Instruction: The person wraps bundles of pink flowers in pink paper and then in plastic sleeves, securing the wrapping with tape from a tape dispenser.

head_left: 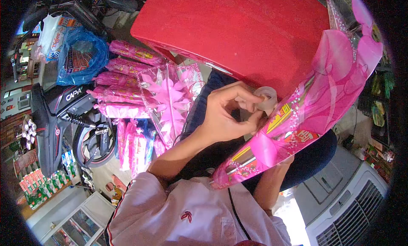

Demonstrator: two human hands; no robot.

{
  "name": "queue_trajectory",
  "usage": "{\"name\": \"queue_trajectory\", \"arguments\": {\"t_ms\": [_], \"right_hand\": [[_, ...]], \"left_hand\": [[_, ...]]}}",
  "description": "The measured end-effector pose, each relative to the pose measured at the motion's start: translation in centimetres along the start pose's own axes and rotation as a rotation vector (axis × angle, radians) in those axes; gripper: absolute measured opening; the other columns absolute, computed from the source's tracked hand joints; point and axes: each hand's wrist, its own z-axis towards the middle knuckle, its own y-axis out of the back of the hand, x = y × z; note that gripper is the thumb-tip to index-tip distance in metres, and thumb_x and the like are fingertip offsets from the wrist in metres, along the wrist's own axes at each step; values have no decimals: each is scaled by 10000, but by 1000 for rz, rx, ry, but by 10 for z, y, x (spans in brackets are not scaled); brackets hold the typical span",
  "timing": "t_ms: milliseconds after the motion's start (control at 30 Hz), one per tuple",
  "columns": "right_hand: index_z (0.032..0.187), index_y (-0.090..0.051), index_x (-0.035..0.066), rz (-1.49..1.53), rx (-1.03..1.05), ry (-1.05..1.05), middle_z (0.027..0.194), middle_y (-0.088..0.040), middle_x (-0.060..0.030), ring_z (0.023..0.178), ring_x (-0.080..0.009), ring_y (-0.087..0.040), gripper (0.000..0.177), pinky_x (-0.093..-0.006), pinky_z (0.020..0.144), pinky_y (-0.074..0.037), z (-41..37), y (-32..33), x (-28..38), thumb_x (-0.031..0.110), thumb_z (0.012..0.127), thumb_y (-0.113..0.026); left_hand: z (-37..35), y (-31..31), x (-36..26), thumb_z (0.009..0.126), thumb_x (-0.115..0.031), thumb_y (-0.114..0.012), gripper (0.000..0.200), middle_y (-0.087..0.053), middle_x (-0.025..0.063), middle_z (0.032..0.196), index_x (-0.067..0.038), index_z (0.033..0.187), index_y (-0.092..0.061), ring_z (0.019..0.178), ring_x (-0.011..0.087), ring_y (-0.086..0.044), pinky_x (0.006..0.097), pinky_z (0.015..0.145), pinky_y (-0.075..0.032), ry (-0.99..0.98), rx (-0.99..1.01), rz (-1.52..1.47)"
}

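Note:
My left hand (231, 112) pinches a roll of clear tape (267, 100) between thumb and fingers, close against a long pink flower-print wrapped package (321, 86). This package slants from my shirt up to the far right, and yellow and red labels show through its clear plastic. Behind its lower half is my right hand (287, 162), holding it from underneath; most of its fingers are hidden. Left of my lap lies a flat pink flower-print plastic sleeve (170, 99), on top of several pink wrapped packs (121, 93).
A red table or box top (238, 33) stands in front of me. On the left are a blue plastic bag (80, 59), a black motorbike (55, 118) and stacked green-and-white boxes (46, 182). A grey appliance with a vent grille (348, 203) stands at lower right.

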Motion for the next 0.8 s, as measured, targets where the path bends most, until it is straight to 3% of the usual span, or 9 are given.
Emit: {"name": "queue_trajectory", "arguments": {"t_ms": [200,267,300,367,467,533,633,733,800], "right_hand": [[1469,-348,11,8,16,-6,1314,-545,-247,1111,-405,-614,791,-571,963,-509,0,2,-1,586,955,-524],[1469,-348,12,78,-16,-14,1321,-543,-247,1117,-407,-612,789,-574,968,-507,-3,0,-2,585,956,-524],[1456,-364,7,183,-54,-17,1344,-532,-261,1150,-426,-601,778,-601,987,-498,-4,-2,-3,577,955,-535],[1450,-370,3,429,-144,-47,1372,-516,-277,1184,-454,-587,778,-637,1006,-485,-4,-6,-2,575,952,-546],[1542,-247,37,912,-286,-107,1546,-324,-201,1285,-437,-500,824,-583,1002,-473,-12,-1,-3,588,973,-475],[1549,-238,39,773,-295,-90,1543,-327,-199,1287,-433,-502,844,-572,1002,-479,-11,-4,-2,591,962,-491],[1485,-329,14,74,-132,-24,1370,-521,-266,1194,-443,-594,867,-604,1000,-505,-6,-7,2,592,905,-615],[1501,-311,32,-38,63,-27,1397,-506,-247,1221,-416,-587,939,-590,988,-514,0,0,4,573,843,-705],[1511,-299,43,11,86,-39,1419,-489,-240,1246,-409,-573,975,-592,987,-511,1,3,3,550,813,-753]], "left_hand": [[0,2,6,763,122,-697,235,-627,69,854,10,970,-699,770,81,-639,218,661,-522,-47,19,26],[-1,-1,5,747,104,-722,224,-619,53,815,15,952,-707,719,86,-563,228,642,-451,-12,-12,-18],[-1,-2,4,739,94,-734,220,-615,45,795,17,943,-710,693,88,-525,233,633,-416,6,-28,-41],[0,1,2,752,123,-713,239,-621,63,838,18,966,-702,766,86,-608,226,655,-497,-14,16,-17],[1,1,0,755,137,-710,254,-623,72,860,17,979,-698,790,81,-639,219,670,-534,-20,35,-8],[1,1,0,752,135,-713,253,-623,71,858,17,976,-698,777,78,-627,217,666,-524,-19,33,-13],[0,1,5,749,129,-711,246,-621,66,850,18,967,-696,759,77,-610,217,652,-499,-22,31,-29],[-2,3,15,742,117,-713,239,-618,61,840,13,956,-695,748,79,-598,219,640,-475,-37,30,-19],[0,5,14,736,106,-717,236,-616,58,835,5,948,-696,742,82,-594,219,636,-461,-53,36,34]]}}
